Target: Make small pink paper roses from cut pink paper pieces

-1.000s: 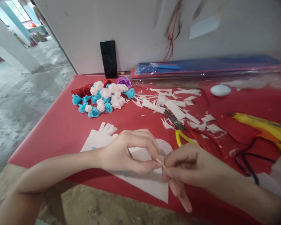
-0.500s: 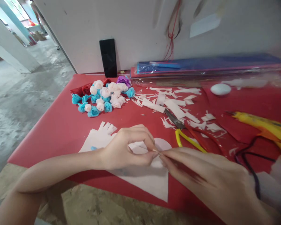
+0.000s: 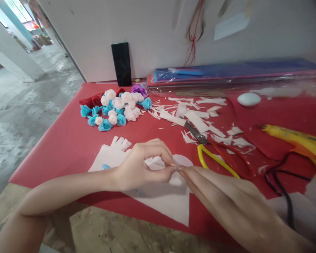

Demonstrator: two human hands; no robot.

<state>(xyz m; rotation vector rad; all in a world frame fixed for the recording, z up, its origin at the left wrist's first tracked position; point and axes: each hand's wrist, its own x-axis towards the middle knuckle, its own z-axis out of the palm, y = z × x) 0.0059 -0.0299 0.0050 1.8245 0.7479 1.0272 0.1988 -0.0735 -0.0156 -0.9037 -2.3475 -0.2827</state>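
Observation:
My left hand (image 3: 143, 165) is closed, with thumb and forefinger pinching a small pale piece of paper (image 3: 176, 166). Opposite it, the fingertips of my right hand (image 3: 221, 198) are pressed together on the same piece. Much of that piece is hidden by the fingers. Beneath both hands lies a white paper sheet (image 3: 160, 203), partly covered by my left hand and with cut strips at its far edge. Scissors (image 3: 200, 137) with a red and a yellow handle lie beyond my right hand, blades among white paper scraps (image 3: 196, 121).
Crepe-paper flowers (image 3: 118, 103) in white, blue, red and purple sit at the back left. A black phone (image 3: 121, 64) leans on the wall. To the right lie a yellow glue gun (image 3: 295, 137) with a dark cord and a white egg-shaped object (image 3: 249, 99). Plastic-wrapped blue sheets (image 3: 231, 72) line the back.
My right hand has turned slightly, its fingers now straighter and closer together at the pinched piece. My left hand has barely moved.

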